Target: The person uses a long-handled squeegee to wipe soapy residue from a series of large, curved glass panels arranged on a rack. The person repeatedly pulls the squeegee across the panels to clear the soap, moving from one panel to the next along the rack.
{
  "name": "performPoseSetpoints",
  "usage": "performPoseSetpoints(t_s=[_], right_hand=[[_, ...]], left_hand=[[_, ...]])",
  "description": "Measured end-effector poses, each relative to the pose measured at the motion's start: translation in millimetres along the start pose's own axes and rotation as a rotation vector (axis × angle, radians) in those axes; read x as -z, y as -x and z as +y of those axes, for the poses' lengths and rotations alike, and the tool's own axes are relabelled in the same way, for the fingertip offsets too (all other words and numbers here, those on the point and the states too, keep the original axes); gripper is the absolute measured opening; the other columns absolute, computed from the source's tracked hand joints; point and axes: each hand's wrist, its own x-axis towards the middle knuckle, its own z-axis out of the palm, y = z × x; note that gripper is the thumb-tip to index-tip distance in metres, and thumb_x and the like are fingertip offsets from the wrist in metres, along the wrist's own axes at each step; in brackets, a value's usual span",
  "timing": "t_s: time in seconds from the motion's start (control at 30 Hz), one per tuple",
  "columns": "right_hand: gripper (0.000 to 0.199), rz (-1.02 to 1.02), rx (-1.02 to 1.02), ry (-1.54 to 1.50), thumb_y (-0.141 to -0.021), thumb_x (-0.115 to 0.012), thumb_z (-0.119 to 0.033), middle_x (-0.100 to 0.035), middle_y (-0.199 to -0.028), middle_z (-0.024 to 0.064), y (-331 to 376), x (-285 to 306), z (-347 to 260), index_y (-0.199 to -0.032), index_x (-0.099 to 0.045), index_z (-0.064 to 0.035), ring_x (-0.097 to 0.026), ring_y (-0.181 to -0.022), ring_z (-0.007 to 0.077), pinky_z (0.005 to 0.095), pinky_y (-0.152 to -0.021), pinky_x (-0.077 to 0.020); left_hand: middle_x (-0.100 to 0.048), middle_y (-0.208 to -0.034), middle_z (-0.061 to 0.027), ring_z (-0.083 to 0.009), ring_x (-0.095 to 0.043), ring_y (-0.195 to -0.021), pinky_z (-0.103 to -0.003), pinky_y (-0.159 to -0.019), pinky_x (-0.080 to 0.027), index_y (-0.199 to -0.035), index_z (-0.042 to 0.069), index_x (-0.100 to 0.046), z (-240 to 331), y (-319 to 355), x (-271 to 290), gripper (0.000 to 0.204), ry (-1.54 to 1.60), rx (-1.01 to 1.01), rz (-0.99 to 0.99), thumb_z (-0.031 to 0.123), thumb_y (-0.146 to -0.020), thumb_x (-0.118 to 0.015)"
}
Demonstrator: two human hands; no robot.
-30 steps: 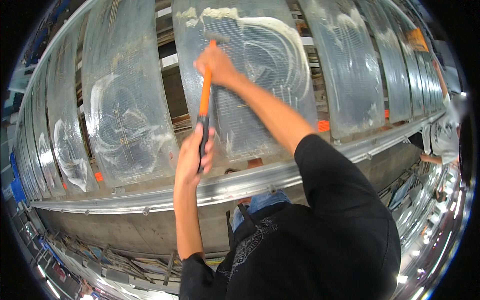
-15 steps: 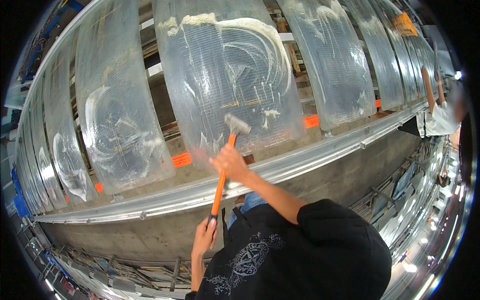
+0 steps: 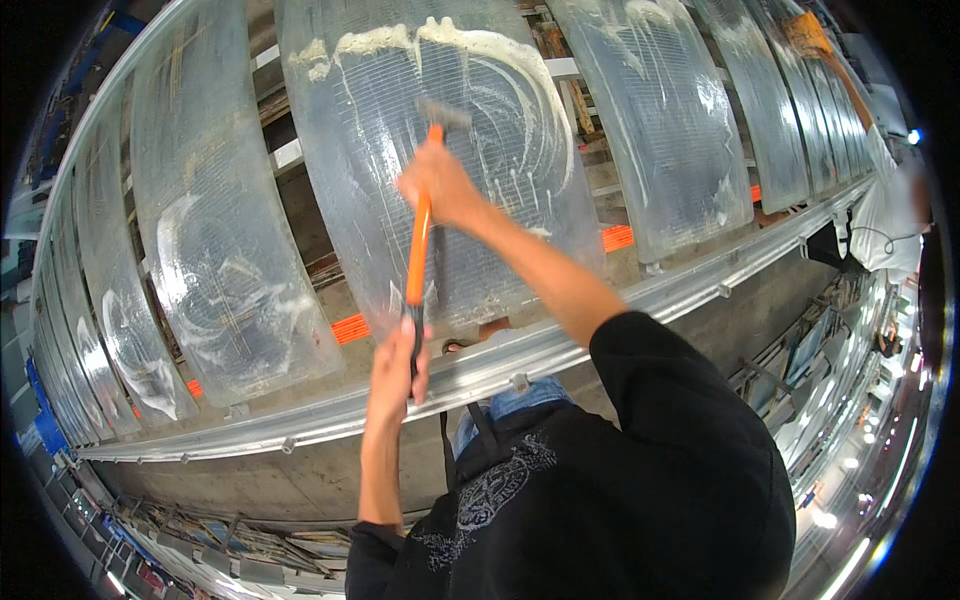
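A long-handled scraper (image 3: pixel 417 262), orange with a black grip and a pale, blurred head, lies lengthwise over a curved glass panel (image 3: pixel 345 160). My left hand (image 3: pixel 393 362) is wrapped round the black grip at the near end. Higher up, my right hand (image 3: pixel 440 187) clasps the orange shaft just below the head. The scraper's head is over the middle of the panel, inside an arc of whitish paste (image 3: pixel 505 48). Fine lines run across this panel, and wet white streaks mark its surface.
More curved panels (image 3: pixel 225 190) (image 3: pixel 665 130) stand in a row on both sides, separated by gaps. A metal rail (image 3: pixel 340 420) runs along their near edge. Orange pads (image 3: pixel 618 238) sit between panels. At the far right, a person (image 3: pixel 885 220) in white holds an orange-yellow cloth-like thing (image 3: pixel 806 36).
Both my hands have pushed the scraper away from me, up the panel and slightly left. The co-worker's arm now reaches the orange-yellow thing.
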Motion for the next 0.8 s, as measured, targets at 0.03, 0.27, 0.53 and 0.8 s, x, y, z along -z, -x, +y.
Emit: performPoseSetpoints(t_s=[0.03, 0.27, 0.53, 0.8], right_hand=[[0.029, -0.005, 0.024, 0.019, -0.086, -0.070, -0.019, -0.052, -0.066, 0.0048, 33, -6, -27, -0.063, -0.053, -0.0117, -0.053, -0.076, 0.0282, 0.0436, -0.071, -0.0443], [0.017, -0.169, -0.068, -0.085, -0.084, -0.070, -0.016, -0.052, -0.069, 0.0035, 171, -13, -225, -0.070, -0.063, -0.0096, -0.055, -0.081, 0.0244, 0.0384, -0.080, -0.0464], [0.009, -0.254, -0.068, -0.082, -0.082, -0.073, -0.015, -0.054, -0.068, 0.0011, 160, -22, -224, -0.077, -0.069, -0.0086, -0.055, -0.078, 0.0197, 0.0370, -0.083, -0.0463], [0.010, -0.145, -0.190, -0.011, -0.087, -0.072, -0.021, -0.057, -0.070, 0.0011, 62, -60, -126, -0.081, -0.072, -0.0125, -0.054, -0.076, 0.0225, 0.0409, -0.073, -0.0391]], left_hand=[[-0.046, -0.059, 0.0033, -0.0066, -0.040, -0.039, -0.025, -0.035, -0.030, -0.109, 0.002, -0.061, -21, 29, 2, 0.052, 0.013, 0.057, 0.001, 0.052, -0.107, -0.047], [-0.049, -0.060, 0.0020, -0.0053, -0.042, -0.047, -0.023, -0.043, -0.029, -0.108, 0.002, -0.061, -220, 181, 58, 0.045, -0.012, 0.140, 0.051, 0.045, -0.110, -0.046], [-0.048, -0.058, 0.0020, -0.0052, -0.037, -0.040, -0.025, -0.036, -0.026, -0.102, 0.002, -0.063, -159, 170, 84, 0.041, 0.021, 0.426, 0.080, 0.042, -0.107, -0.055], [-0.050, -0.054, 0.0025, -0.0058, -0.040, -0.037, -0.026, -0.036, -0.028, -0.100, 0.000, -0.068, -56, 22, 197, 0.050, -0.341, 0.287, -0.087, 0.050, -0.100, -0.063]])
